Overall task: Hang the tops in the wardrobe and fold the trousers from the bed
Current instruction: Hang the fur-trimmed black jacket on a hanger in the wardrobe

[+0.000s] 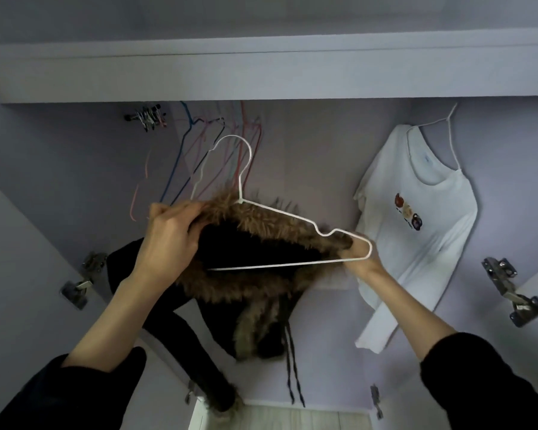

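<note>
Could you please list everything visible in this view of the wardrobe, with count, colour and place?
White hanger: one, white wire, centre, partly inside the jacket's collar.
Jacket: one, black with brown fur trim, centre, hanging down from both hands.
T-shirt: one, white with a small print, right, hanging on a white hanger.
Empty hangers: several, pink, blue and dark, upper centre-left.
Clips: a cluster, metallic, upper left.
Door hinges: at least two, metal, left and right edges.
Left hand: one, dark sleeve, grips the fur collar.
Right hand: one, dark sleeve, holds the hanger's right end and the fur.
</note>
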Motion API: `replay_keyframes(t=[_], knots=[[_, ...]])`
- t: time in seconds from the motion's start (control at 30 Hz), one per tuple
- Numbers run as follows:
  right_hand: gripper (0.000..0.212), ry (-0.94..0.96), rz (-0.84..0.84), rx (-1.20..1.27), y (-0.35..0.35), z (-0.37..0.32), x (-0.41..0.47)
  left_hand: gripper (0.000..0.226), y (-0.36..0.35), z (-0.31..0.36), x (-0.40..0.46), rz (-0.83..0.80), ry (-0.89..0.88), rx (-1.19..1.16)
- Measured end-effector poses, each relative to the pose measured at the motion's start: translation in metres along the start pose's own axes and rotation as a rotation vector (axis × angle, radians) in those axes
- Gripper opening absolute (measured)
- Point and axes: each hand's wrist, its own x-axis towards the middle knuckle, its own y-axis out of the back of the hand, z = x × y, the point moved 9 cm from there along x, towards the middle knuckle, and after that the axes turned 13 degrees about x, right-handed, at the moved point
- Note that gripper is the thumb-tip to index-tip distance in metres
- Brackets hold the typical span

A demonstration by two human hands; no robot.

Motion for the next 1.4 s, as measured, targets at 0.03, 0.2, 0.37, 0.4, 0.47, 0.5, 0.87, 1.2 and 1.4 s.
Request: replay_keyframes(t=[0.03,0.2,0.37,0.4,0.47,0.5,0.87,1.2,1.4], knots=[[0.014,0.011,-0.003,0.022,0.011,-0.003,0.004,0.021,-0.003,-0.006,-0.003,-0.006,0.016,0.036],[0.016,-0.121,-0.135,0.183,0.029,-0.008,0.015,0.025,-0.007,-0.01,-0.007,0.024,0.022,0.174],[0.025,-0.269,-0.351,0.472,0.016,-0.009,-0.009,0.016,-0.008,-0.015,0.002,0.067,0.097,0.135],[0.02,-0.312,-0.383,0.518,0.013,-0.005,-0.013,0.015,-0.01,-0.016,0.002,0.063,0.113,0.122],[0.011,-0.391,-0.405,0.602,0.012,0.003,-0.02,0.015,-0.014,-0.016,0.0,0.047,0.14,0.106],[0.009,-0.419,-0.399,0.635,0.014,0.007,-0.021,0.016,-0.015,-0.015,-0.001,0.043,0.15,0.1],[0.046,-0.488,-0.61,0.79,0.022,-0.002,-0.028,0.023,-0.021,-0.007,-0.004,0.093,0.075,0.188],[0.016,-0.198,-0.207,0.01,0.048,-0.019,-0.016,0.022,-0.022,-0.003,-0.011,0.097,0.029,0.259],[0.021,-0.139,0.205,-0.406,0.077,-0.04,-0.014,0.013,-0.015,0.027,-0.014,0.095,-0.044,0.183]])
